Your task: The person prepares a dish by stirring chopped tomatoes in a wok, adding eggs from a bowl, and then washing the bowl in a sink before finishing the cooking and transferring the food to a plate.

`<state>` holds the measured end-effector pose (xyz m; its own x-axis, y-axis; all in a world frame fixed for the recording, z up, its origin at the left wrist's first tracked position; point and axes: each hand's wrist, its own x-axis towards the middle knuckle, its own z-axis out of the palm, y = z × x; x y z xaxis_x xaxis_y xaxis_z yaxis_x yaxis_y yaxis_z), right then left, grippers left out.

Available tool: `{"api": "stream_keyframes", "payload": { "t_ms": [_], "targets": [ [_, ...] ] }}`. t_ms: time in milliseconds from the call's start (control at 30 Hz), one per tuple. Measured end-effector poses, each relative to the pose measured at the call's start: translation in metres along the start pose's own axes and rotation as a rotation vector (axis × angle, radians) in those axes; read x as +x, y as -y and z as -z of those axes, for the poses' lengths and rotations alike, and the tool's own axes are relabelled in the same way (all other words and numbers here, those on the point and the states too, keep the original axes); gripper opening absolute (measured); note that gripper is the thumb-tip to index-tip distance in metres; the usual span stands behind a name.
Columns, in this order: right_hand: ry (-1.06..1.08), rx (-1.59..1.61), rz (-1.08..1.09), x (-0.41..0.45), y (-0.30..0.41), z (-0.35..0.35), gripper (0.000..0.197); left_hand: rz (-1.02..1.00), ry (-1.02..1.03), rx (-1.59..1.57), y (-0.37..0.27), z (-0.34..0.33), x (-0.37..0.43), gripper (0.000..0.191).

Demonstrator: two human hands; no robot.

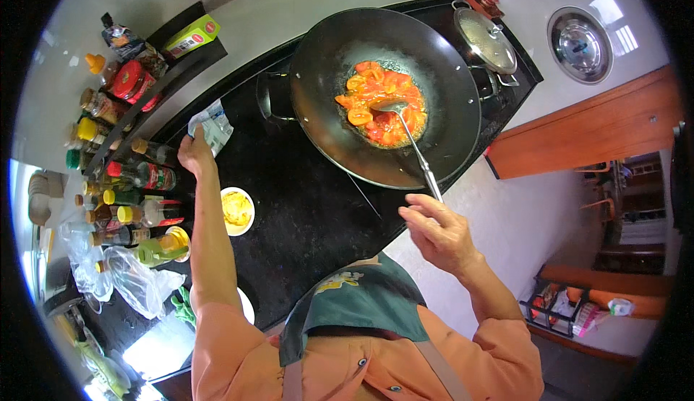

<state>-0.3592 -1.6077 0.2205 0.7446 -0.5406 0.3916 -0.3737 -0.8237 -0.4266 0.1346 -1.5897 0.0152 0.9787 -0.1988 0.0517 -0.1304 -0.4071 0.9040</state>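
Observation:
Steeply below me, my left hand [196, 151] reaches to the back left of the stove and grips a small white-and-blue plastic packet [215, 130]. A large dark wok [331, 140] holds chopped tomatoes [401, 83] cooking in their juice. A metal spatula [416, 149] lies with its blade in the tomatoes, its handle crossing the wok's near rim. At the handle's end is my right hand [442, 235], fingers loosely bent. It covers the handle's tip, so whether it grips the handle cannot be told. A white bowl of yellow, egg-like food [237, 212] stands beside my left forearm.
Sauce bottles [157, 176] crowd the left counter, under a wall shelf [187, 67] with jars and a green box [192, 36]. Plastic bags [138, 281] lie nearer. A lidded metal pot [485, 40] stands behind the wok's right side. A metal lid [580, 44] hangs on the wall.

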Motion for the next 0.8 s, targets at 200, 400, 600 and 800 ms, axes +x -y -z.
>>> {"api": "stream_keyframes", "payload": {
  "t_ms": [200,400,600,800],
  "targets": [
    [0.305,0.642,-0.038,-0.012,0.032,-0.006,0.028,-0.271,0.104,-0.358,-0.096,0.118,-0.125,0.026],
    [0.671,1.569,-0.552,-0.034,0.043,-0.060,0.065,-0.178,0.504,-0.675,-0.194,0.184,-0.242,0.015],
    [0.113,1.902,-0.576,-0.064,0.034,-0.036,0.068,-0.024,1.017,-0.639,-0.217,0.175,-0.332,0.015],
    [-0.198,1.687,-0.758,-0.133,-0.020,0.003,0.061,0.194,1.547,-0.621,-0.217,0.153,-0.358,0.066]
  ]
}}
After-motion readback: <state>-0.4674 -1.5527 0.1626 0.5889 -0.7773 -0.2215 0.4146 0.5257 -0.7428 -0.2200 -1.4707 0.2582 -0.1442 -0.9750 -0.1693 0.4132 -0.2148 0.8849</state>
